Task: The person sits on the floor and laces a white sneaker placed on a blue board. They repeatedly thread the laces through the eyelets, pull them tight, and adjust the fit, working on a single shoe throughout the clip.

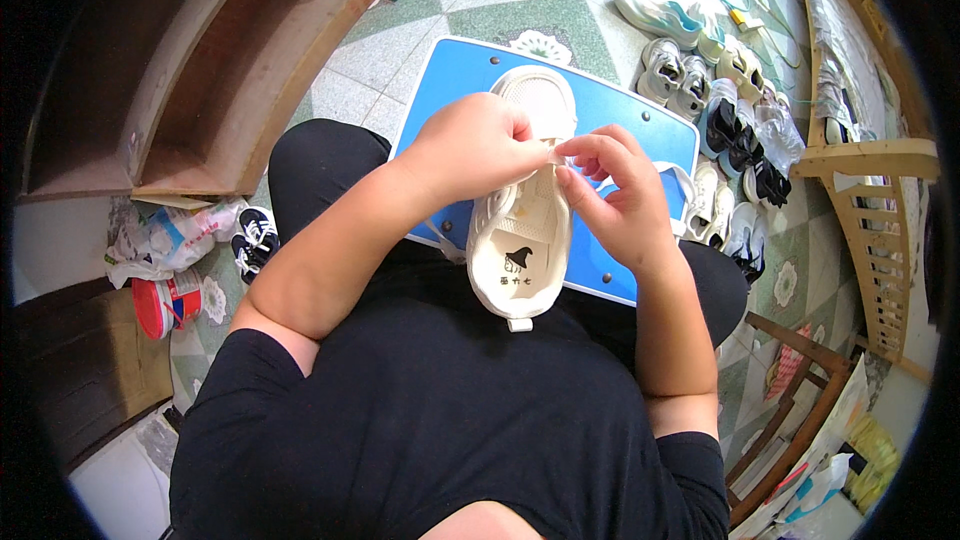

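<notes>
A cream-white sneaker lies before me, toe pointing away, on a small blue table with a white edge; its heel reaches past the near edge. The insole bears a dark hat figure and writing. My left hand is at the shoe's throat, fingers curled and pinching something by the lowest lace holes. My right hand meets it there, thumb and forefinger pinching what looks like a white shoelace; the exact grip is partly hidden. Flat white lace loops out to the right of the shoe, and another end lies at the left.
Several pairs of shoes line the tiled floor at the right, beside a wooden rack. At the left are a wooden cabinet, plastic bags, a red bucket and a dark sneaker. A wooden chair stands lower right.
</notes>
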Available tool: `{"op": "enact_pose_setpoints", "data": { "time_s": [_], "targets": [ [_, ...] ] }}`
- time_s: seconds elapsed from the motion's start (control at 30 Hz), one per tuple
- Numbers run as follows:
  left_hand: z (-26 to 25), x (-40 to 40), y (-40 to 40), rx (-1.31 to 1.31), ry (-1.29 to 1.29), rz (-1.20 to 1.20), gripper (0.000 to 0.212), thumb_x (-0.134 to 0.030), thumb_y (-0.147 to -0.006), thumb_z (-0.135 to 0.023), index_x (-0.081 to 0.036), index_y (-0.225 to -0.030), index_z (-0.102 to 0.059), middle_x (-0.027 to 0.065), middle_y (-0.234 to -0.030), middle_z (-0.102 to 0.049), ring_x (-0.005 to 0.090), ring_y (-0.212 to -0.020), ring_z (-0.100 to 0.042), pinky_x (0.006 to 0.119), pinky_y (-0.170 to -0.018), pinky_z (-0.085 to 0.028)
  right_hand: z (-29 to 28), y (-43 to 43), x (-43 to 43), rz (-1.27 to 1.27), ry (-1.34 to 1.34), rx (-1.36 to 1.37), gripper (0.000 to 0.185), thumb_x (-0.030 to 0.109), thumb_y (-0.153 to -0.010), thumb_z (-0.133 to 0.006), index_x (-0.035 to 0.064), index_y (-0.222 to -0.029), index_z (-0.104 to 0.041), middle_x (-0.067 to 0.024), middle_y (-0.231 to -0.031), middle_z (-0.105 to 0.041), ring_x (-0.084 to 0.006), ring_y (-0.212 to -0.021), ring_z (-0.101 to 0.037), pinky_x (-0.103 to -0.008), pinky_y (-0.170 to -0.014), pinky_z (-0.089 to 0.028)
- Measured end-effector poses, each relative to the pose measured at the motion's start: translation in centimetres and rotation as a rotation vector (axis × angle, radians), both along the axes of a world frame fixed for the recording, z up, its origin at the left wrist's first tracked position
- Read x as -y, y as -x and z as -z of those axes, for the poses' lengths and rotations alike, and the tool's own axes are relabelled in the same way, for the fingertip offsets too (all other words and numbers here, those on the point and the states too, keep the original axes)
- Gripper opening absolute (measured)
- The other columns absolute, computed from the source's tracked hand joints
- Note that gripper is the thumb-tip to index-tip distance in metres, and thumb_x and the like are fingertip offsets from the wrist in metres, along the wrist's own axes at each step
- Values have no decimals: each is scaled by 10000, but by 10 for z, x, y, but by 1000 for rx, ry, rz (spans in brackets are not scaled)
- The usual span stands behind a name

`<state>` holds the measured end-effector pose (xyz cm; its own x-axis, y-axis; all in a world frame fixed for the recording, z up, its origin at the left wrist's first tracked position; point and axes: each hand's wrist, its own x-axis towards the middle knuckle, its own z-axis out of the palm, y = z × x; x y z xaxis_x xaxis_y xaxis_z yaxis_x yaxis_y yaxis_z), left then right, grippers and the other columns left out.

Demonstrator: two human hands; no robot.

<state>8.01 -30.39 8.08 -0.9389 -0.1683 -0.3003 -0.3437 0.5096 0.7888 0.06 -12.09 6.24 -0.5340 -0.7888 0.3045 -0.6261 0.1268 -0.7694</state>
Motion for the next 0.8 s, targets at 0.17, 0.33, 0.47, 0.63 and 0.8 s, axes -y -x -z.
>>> {"op": "enact_pose_setpoints", "data": {
  "time_s": [0.17,0.33,0.47,0.63,0.8],
  "targets": [
    [2,-4,1,-78,203,-39,232,-236,-787,-670,-22,-722,-608,31,-614,-587,75,-567,-517,265,-513,-413,7,-4,2,147,-11,606,219,214,-870,-669,33,-939,-567,0,-782,-562,-73,-654,-505,-210,-572,-415],
    [8,0,-2,-124,115,-101,231,-237,-782,-695,-36,-813,-586,50,-677,-601,141,-601,-554,276,-549,-442,7,6,2,84,-209,918,218,266,-887,-657,67,-897,-569,37,-703,-538,-43,-607,-476,-192,-521,-358],
    [7,8,-3,-37,-173,-123,255,-225,-820,-724,-36,-806,-552,-13,-672,-568,40,-576,-497,192,-504,-393,3,12,0,-12,-166,1004,217,273,-861,-684,78,-833,-592,32,-693,-550,-45,-617,-482,-189,-535,-340],
    [13,17,-12,-40,-395,-137,232,-222,-841,-713,-54,-815,-555,-39,-679,-548,20,-557,-459,176,-479,-356,18,21,-4,-105,-45,1071,217,278,-833,-716,91,-794,-615,25,-686,-573,-52,-602,-478,-203,-543,-340],
    [4,29,-19,123,-640,-73,213,-256,-872,-674,-58,-842,-600,-67,-634,-491,9,-502,-352,175,-448,-239,15,26,-3,-82,54,1236,204,269,-834,-707,94,-775,-620,23,-655,-563,-65,-555,-471,-212,-554,-355]
  ]
}}
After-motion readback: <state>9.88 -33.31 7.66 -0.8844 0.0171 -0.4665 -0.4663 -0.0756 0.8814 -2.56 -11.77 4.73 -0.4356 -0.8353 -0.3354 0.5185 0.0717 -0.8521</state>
